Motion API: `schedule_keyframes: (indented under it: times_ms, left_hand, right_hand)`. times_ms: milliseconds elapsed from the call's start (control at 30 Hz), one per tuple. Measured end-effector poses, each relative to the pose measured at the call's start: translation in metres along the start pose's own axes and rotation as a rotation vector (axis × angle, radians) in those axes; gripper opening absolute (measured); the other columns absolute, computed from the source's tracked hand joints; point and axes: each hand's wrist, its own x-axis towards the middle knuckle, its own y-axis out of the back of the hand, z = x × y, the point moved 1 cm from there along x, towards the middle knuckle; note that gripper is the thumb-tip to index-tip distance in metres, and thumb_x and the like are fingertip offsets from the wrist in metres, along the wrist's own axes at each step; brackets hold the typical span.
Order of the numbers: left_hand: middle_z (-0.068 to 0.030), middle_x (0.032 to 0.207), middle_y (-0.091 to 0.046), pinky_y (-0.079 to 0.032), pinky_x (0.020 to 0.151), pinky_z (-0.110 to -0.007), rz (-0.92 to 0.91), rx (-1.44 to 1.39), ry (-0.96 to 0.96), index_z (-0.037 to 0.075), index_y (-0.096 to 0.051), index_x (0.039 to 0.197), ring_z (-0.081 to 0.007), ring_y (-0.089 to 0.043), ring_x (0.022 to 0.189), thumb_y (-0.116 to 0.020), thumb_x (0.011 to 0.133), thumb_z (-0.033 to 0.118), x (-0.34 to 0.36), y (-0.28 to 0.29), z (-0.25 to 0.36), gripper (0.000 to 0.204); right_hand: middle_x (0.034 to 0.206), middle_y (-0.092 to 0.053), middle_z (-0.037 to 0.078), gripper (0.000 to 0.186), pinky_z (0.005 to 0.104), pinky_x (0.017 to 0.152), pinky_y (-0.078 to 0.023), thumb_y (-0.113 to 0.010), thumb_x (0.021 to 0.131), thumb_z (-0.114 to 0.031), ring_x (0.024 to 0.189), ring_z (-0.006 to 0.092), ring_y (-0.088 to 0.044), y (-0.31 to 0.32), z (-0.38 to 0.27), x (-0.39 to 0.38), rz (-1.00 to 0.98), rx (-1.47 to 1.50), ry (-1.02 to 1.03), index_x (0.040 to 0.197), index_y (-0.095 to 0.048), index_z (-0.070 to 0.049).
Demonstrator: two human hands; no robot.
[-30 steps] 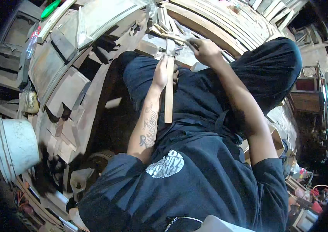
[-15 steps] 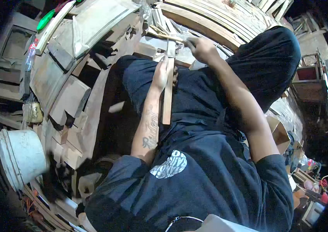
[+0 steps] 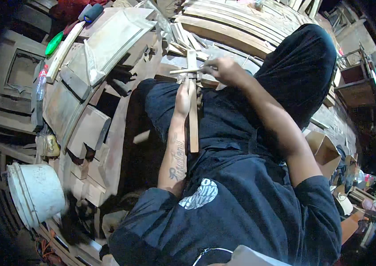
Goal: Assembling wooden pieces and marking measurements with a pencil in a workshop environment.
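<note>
A long, narrow wooden strip runs away from my lap, its near end close to my shirt. My left hand is closed round it near its far part, with the thumb side uppermost and some fingertips showing past its right edge. My right hand is closed on a thin pale stick, which lies crosswise over the far part of the strip. Something grey shows between the right fingers and the stick; its kind is unclear. Beyond the crossing, a pale piece of wood continues in line with the strip.
Stacked planks lie ahead. A curved wooden panel leans at the left, with a plastic bottle and a green object beside it. A white bucket stands at lower left, a cardboard box at right.
The stick in my right hand has swung to lie more level and lower across the strip. My left hand keeps its hold. The whole view has shifted slightly.
</note>
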Motion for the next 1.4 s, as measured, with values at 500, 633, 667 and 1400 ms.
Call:
schedule_keyframes:
  times_ms: [500,633,667,1400]
  left_hand:
    - [0.0021,0.078,-0.056,-0.045,0.051,-0.024,0.055,-0.055,0.148,0.014,-0.060,0.106,-0.0088,-0.053,0.060,-0.033,0.108,0.043,-0.016,-0.028,0.029,0.040]
    - [0.0026,0.078,-0.056,-0.044,0.052,-0.025,0.029,-0.112,0.171,0.015,-0.060,0.107,-0.0090,-0.052,0.060,-0.033,0.107,0.045,-0.020,-0.034,0.032,0.040]
    - [0.0030,0.076,-0.055,-0.043,0.053,-0.024,0.050,-0.112,0.167,0.013,-0.060,0.101,-0.0085,-0.051,0.060,-0.032,0.108,0.041,-0.020,-0.037,0.034,0.039]
    - [0.0019,0.076,-0.058,-0.044,0.049,-0.023,0.194,-0.020,-0.026,0.012,-0.061,0.099,-0.0083,-0.054,0.057,-0.034,0.108,0.041,-0.016,-0.046,0.037,0.041]
  right_hand:
    - [0.100,-0.068,0.022,0.030,0.0454,0.084,-0.051,-0.068,0.093,-0.031,0.095,0.0394,-0.064,-0.005,0.014,0.008,0.191,0.074,0.002,0.106,-0.070,-0.004]
    - [0.100,-0.065,0.022,0.025,0.0453,0.082,-0.050,-0.067,0.094,-0.026,0.094,0.0389,-0.064,0.006,0.005,0.003,0.276,0.152,0.073,0.103,-0.070,-0.003]
    - [0.101,-0.065,0.021,0.025,0.0453,0.082,-0.050,-0.066,0.094,-0.026,0.094,0.0389,-0.064,0.003,0.006,0.000,0.304,0.097,0.050,0.102,-0.071,-0.004]
    - [0.106,-0.073,0.017,0.033,0.0374,0.086,-0.053,-0.070,0.091,-0.033,0.095,0.0300,-0.069,-0.004,0.018,0.005,-0.100,0.240,0.018,0.116,-0.072,-0.012]
